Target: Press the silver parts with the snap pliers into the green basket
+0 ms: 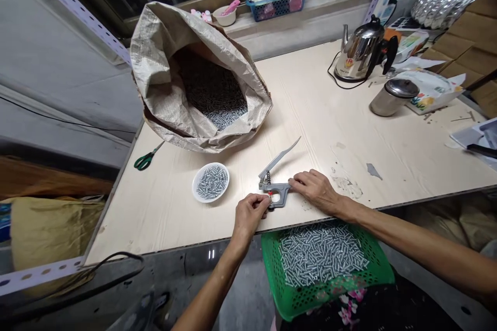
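Observation:
A pair of grey snap-fastener pliers (284, 191) lies on the table near its front edge, the long upper handle raised and a spring below it. My left hand (248, 214) is closed in a pinch at the jaw, beside a small red part. Whatever sits between those fingertips is too small to make out. My right hand (316, 190) grips the back end of the pliers' body with its fingertips. Left of the pliers, a white bowl (194, 191) holds many small silvery metal pieces. Below the table edge, a green basket (285, 307) contains more silvery pieces.
A large open woven sack (155, 83) of metal pieces stands at the back left. Green-handled scissors (144, 161) lie at the left. A steel kettle (359, 51), a lidded jar (392, 97) and a tissue pack (430, 95) stand at the right.

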A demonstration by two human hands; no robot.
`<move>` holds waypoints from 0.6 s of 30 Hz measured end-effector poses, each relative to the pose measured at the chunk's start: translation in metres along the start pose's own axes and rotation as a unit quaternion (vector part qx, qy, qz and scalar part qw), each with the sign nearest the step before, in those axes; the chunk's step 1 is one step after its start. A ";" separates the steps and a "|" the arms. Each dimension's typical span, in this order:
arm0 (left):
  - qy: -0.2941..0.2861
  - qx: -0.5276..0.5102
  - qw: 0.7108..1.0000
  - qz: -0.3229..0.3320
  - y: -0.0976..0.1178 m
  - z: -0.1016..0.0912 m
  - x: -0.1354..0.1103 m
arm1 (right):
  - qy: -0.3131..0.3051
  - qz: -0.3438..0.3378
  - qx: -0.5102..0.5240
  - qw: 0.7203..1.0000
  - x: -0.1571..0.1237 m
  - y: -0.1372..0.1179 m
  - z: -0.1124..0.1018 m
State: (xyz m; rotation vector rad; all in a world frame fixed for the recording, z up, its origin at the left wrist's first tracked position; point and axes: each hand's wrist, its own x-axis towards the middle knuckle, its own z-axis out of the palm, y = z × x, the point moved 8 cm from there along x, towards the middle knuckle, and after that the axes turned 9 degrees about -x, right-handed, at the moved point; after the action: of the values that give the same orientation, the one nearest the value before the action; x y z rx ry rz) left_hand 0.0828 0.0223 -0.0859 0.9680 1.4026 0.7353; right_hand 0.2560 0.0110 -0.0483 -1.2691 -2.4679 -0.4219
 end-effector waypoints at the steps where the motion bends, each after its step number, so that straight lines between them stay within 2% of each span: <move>1: 0.004 0.001 1.000 0.000 0.000 0.000 0.000 | 0.007 -0.003 -0.002 1.000 0.000 -0.001 -0.001; 4: -0.002 0.022 1.000 0.000 0.001 -0.001 0.001 | 0.024 -0.012 -0.005 1.000 0.001 -0.002 -0.005; 8: -0.061 0.080 0.995 -0.022 0.003 0.004 0.003 | 0.014 -0.024 0.000 1.000 0.003 -0.005 -0.004; 12: -0.102 0.114 0.982 -0.115 -0.003 0.006 0.000 | -0.016 -0.037 0.025 0.999 0.005 -0.008 0.004; 18: -0.069 0.106 0.965 -0.228 -0.014 0.006 -0.016 | -0.081 0.016 0.128 0.988 0.003 0.000 0.010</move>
State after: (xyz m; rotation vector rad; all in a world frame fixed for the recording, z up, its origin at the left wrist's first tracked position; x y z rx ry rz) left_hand 0.0862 0.0008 -0.0910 0.7966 1.5268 0.1727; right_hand 0.2531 0.0167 -0.0558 -1.2757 -2.5289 0.0098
